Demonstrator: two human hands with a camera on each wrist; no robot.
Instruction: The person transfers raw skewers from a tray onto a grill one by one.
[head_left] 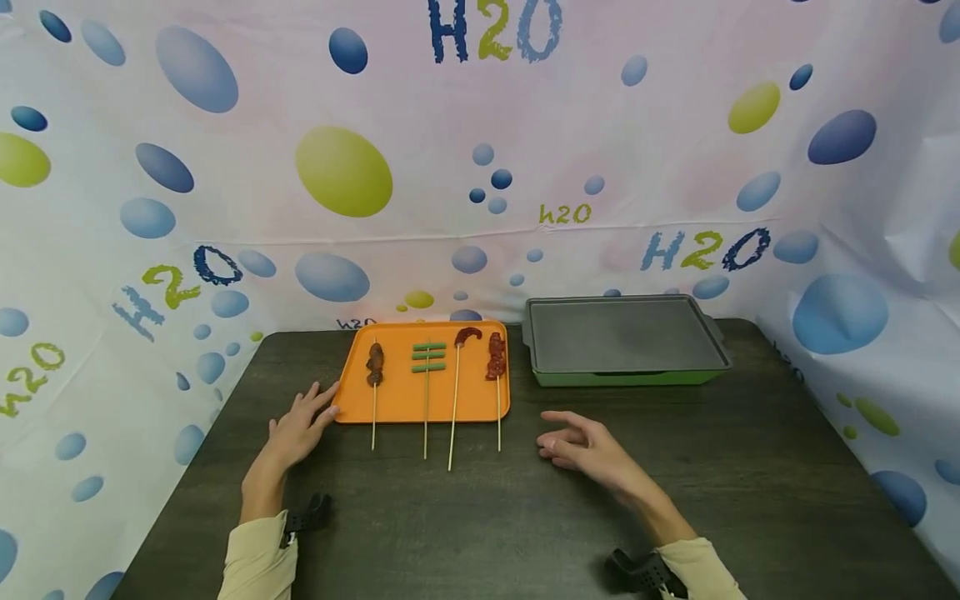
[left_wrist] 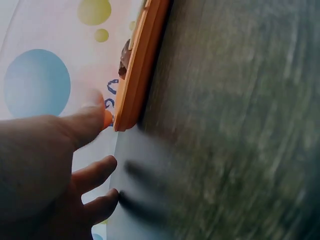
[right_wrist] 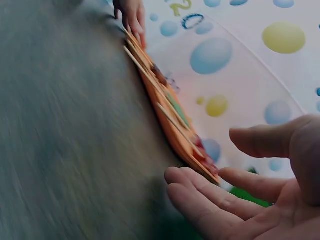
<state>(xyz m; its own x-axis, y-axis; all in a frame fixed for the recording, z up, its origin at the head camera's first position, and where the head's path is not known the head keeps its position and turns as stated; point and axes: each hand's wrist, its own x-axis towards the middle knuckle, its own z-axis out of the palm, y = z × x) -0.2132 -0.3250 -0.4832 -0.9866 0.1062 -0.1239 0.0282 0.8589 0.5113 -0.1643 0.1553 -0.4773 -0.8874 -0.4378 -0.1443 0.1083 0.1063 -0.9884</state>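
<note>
An orange tray (head_left: 401, 404) on the dark table carries several skewers, their bare stick ends reaching over its front edge. From left to right are a skewer of brown chunks (head_left: 375, 364), one of green pieces (head_left: 428, 367), one with a curled dark-red piece (head_left: 468, 333) and one of red chunks (head_left: 496, 357). My left hand (head_left: 296, 429) is at the tray's left edge, fingers spread, fingertips right at the front left corner. Right of the tray, my right hand (head_left: 588, 450) hovers in front of the grill pan with loosely bent fingers, holding nothing.
A grey grill pan (head_left: 622, 333) on a green base (head_left: 645, 379) stands at the back right, close beside the tray. Behind the dark table (head_left: 480, 533) hangs a white sheet (head_left: 465, 125) with coloured dots. Black straps (head_left: 303, 517) sit on both wrists.
</note>
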